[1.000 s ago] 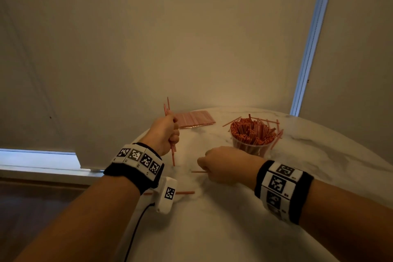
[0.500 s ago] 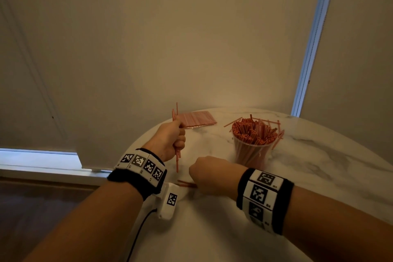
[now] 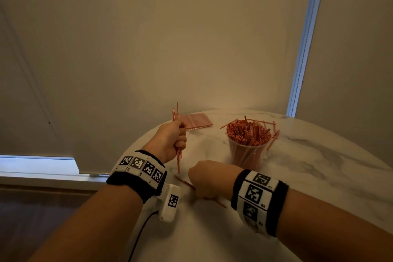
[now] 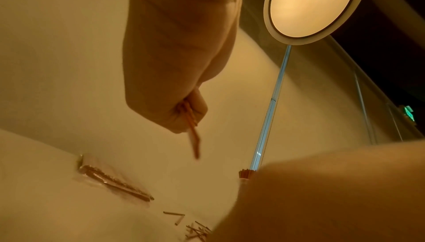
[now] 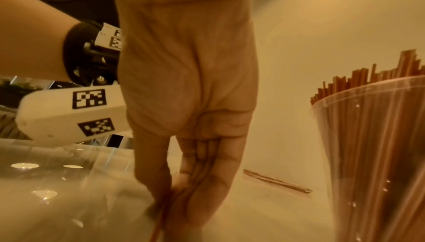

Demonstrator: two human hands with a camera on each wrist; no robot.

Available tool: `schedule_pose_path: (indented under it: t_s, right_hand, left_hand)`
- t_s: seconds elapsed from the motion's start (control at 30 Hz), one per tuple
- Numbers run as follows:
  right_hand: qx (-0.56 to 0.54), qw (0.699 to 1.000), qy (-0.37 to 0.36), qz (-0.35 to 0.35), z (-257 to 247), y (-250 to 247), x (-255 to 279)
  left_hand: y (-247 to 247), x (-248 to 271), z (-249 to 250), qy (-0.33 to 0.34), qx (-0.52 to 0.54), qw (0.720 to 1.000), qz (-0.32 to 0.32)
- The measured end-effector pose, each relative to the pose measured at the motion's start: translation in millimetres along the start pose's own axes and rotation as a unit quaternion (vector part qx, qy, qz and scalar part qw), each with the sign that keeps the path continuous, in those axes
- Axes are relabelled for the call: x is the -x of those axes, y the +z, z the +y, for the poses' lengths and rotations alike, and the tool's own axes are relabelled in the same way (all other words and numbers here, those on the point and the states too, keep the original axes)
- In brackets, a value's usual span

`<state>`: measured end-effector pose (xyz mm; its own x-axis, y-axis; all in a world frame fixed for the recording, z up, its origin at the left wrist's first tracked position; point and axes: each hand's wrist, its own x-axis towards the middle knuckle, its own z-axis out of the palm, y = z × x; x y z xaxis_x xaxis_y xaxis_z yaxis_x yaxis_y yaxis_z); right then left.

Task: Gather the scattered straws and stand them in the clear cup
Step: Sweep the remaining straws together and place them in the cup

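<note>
A clear cup packed with red straws stands on the white marble table. My left hand grips a small bundle of straws upright, left of the cup and above the table; the left wrist view shows the same bundle in that fist. My right hand is down on the table in front of the cup, its thumb and fingers pinching a few straws that lie flat. Several loose straws lie behind the cup.
A flat pack of straws lies at the table's far left edge, behind my left hand. The table's rounded edge runs close by my left wrist. A wall stands just beyond the table. The left wrist camera hangs near the pinched straws.
My right hand has slid toward me and to the left, from one straw in mid-table to the straws by my left wrist. The left hand with its bundle has moved slightly away from me.
</note>
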<state>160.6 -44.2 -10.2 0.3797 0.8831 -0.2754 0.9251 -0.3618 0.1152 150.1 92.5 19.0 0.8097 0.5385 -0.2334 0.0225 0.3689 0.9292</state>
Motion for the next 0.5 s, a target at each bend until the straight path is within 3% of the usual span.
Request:
schedule_pose_path:
  t_s: [0.1, 0.2, 0.33, 0.4, 0.5]
  right_hand:
    - [0.016, 0.999, 0.02, -0.043, 0, 0, 7]
    - [-0.022, 0.998, 0.048, -0.034, 12, -4, 20]
    - [-0.195, 0.97, 0.121, 0.076, 50, -34, 39]
    - [-0.274, 0.937, 0.154, 0.154, 68, -55, 44]
    - [-0.375, 0.879, 0.155, 0.252, 85, -77, 48]
  left_hand:
    - [-2, 2, -1, 0.005, -0.004, 1.0, -0.007]
    - [-1, 1, -4, 0.018, 0.012, 1.0, -0.016]
    - [8, -2, -1, 0.081, 0.065, 0.994, 0.03]
    - [17, -1, 2, 0.106, 0.102, 0.988, 0.037]
    - [41, 6, 6, 0.115, 0.139, 0.984, -0.007]
